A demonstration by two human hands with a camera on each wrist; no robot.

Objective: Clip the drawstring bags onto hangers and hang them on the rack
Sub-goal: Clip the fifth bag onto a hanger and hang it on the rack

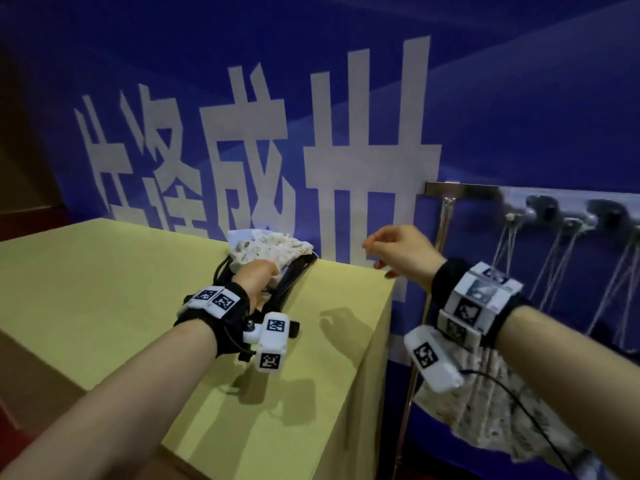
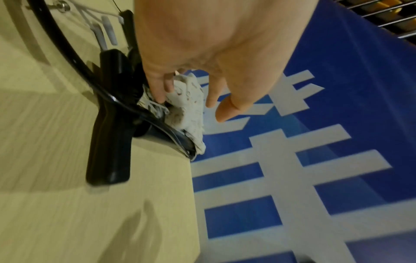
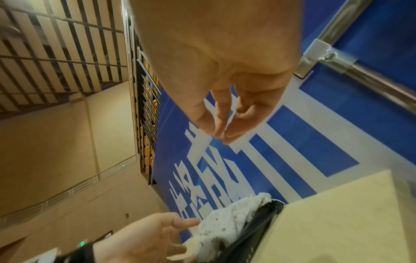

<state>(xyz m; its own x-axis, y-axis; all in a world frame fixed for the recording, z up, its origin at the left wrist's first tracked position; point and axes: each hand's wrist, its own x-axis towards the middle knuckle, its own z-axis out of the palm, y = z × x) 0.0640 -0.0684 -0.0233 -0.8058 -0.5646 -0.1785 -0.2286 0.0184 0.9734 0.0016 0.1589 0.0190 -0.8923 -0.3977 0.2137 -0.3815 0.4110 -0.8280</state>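
A pile of pale patterned drawstring bags (image 1: 266, 249) lies on several black clip hangers (image 1: 298, 270) at the far right corner of the yellow table (image 1: 104, 289). My left hand (image 1: 258, 275) rests on this pile. In the left wrist view its fingers (image 2: 161, 89) touch the top bag (image 2: 189, 113) beside a black hanger (image 2: 110, 113), and the thumb stands clear of the cloth. My right hand (image 1: 381, 252) hovers empty in the air past the table's right edge. The right wrist view shows the thumb and fingertips of my right hand (image 3: 221, 137) lightly together around nothing.
A metal rack bar (image 1: 460, 190) runs along the blue banner wall at the right, with hangers hooked on it. A patterned bag (image 1: 502, 410) hangs below it, under my right forearm. The rack's upright post (image 1: 412, 375) stands close to the table's right side.
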